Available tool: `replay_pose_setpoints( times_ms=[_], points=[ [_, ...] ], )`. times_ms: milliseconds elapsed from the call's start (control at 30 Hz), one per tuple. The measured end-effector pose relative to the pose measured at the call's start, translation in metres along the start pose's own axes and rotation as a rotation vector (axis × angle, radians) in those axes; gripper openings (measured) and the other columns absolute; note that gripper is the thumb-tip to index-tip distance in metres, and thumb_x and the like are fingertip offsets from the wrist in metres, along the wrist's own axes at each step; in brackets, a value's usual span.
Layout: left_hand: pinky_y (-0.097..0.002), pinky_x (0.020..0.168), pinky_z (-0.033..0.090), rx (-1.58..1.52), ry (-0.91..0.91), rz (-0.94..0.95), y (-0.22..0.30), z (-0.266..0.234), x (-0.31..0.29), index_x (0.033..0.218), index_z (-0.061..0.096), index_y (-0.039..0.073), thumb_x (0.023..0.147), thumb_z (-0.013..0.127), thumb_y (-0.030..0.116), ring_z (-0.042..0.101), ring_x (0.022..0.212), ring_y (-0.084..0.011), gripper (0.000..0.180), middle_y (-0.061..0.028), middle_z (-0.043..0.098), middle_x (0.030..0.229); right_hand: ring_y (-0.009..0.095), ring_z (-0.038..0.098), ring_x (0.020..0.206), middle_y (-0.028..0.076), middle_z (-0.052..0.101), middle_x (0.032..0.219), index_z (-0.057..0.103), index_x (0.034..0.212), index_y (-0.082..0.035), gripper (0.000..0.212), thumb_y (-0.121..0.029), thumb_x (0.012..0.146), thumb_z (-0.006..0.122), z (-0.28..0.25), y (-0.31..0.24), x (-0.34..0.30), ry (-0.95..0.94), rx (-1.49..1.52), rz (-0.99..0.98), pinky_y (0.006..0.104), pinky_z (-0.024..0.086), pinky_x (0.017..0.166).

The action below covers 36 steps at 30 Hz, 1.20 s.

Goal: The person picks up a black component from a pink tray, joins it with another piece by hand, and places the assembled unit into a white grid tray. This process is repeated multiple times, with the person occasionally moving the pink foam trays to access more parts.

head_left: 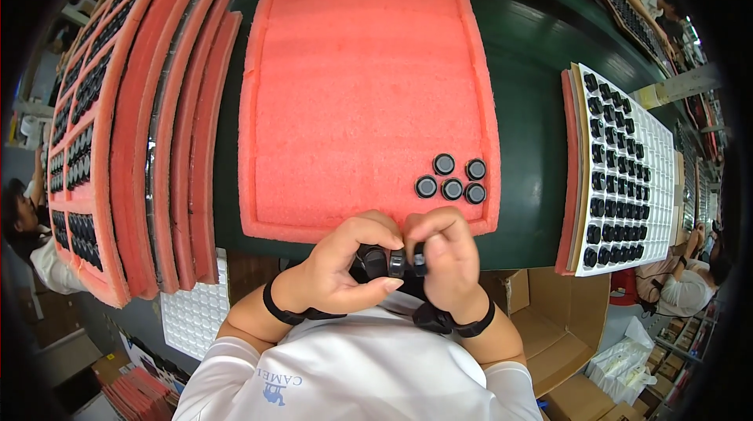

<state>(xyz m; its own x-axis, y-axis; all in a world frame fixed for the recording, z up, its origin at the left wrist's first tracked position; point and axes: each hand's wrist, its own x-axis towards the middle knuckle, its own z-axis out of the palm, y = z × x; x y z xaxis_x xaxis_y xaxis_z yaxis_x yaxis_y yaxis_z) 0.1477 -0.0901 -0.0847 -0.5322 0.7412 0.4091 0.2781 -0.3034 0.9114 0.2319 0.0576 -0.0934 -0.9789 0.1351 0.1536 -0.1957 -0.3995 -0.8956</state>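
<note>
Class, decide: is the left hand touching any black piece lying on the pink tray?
Apart: the head view shows bare pink foam between the left hand and the nearest black piece.

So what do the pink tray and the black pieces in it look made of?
Pink tray: probably foam, matte, judging by its grainy surface and nicked rim. Black pieces: perhaps plastic, with dull grey tops and shinier dark rims; coated metal is possible too.

Down on your right you have an open cardboard box (566,335), with a crumpled white plastic bag (623,366) near it. Low on your left lies a pile of pink foam pieces (137,396), and co-workers (682,293) appear on both sides of you, beyond the green surface (532,107).
</note>
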Motion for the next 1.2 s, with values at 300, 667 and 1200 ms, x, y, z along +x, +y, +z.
replay_pose_setpoints(
  times_ms=[300, 667, 1200],
  points=[
    [-0.0327, 0.069, 0.043, 0.013, -0.023, 0.026, -0.001, 0.0, 0.001, 0.109, 0.043, 0.002, 0.075, 0.063, 0.001, 0.052, 0.079, -0.0221, 0.039, -0.0148, 0.051, 0.092, 0.006, 0.037, 0.065, 0.004, 0.048, 0.082, 0.042, 0.108, -0.001, 0.018, -0.014, 0.095, 0.043, -0.004, 0.003, 0.006, -0.092, 0.217, -0.038, 0.0215, 0.033, 0.058],
    [-0.0334, 0.07, 0.044, 0.034, -0.012, 0.047, -0.002, 0.001, -0.001, 0.109, 0.043, 0.001, 0.075, 0.064, 0.001, 0.053, 0.079, -0.0226, 0.04, -0.0152, 0.052, 0.092, 0.007, 0.042, 0.069, 0.005, 0.049, 0.086, 0.041, 0.106, -0.001, 0.018, -0.016, 0.096, 0.04, 0.005, 0.0, 0.005, -0.041, -0.12, -0.088, 0.0208, 0.036, 0.065],
    [-0.0333, 0.071, 0.045, 0.001, 0.032, 0.051, -0.002, -0.003, -0.001, 0.11, 0.043, 0.001, 0.075, 0.065, 0.001, 0.054, 0.082, -0.023, 0.041, -0.0143, 0.053, 0.093, 0.011, 0.04, 0.066, 0.004, 0.049, 0.077, 0.043, 0.112, -0.002, 0.035, -0.024, 0.089, 0.057, -0.012, -0.004, 0.002, -0.112, -0.174, -0.059, 0.0255, 0.036, 0.061]
  ],
)
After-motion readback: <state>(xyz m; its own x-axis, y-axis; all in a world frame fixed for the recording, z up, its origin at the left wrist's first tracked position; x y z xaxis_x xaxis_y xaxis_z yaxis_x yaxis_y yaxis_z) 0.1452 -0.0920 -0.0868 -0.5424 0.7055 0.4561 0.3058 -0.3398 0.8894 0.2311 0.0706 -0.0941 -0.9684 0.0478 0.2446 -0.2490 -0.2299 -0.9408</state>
